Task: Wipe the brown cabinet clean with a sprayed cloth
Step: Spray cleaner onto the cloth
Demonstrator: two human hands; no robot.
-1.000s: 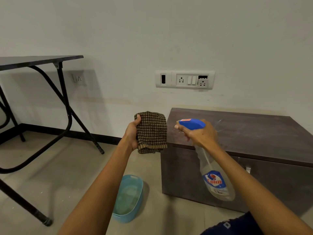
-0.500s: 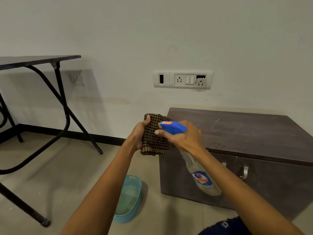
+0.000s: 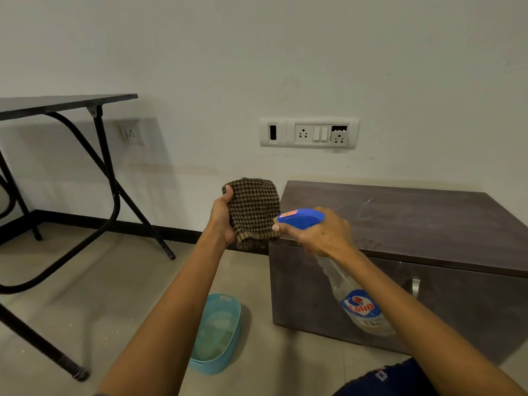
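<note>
Cloth (image 3: 253,212) bunched in left hand (image 3: 221,221) grip; right hand (image 3: 320,234) grips spray bottle (image 3: 354,295), nozzle just beside cloth. Spraying step. Next: wipe brown cabinet (image 3: 400,221) behind right grip.

Brown-black checked cloth (image 3: 253,211), blue-capped clear spray bottle (image 3: 354,292), dark brown cabinet (image 3: 428,224), turquoise tub (image 3: 228,332)

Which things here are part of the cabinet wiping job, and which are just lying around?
In use: brown checked cloth in left hand; blue-topped clear spray bottle in right hand; brown wooden cabinet.

Lying about: light blue plastic basin; black metal-legged table.
</note>
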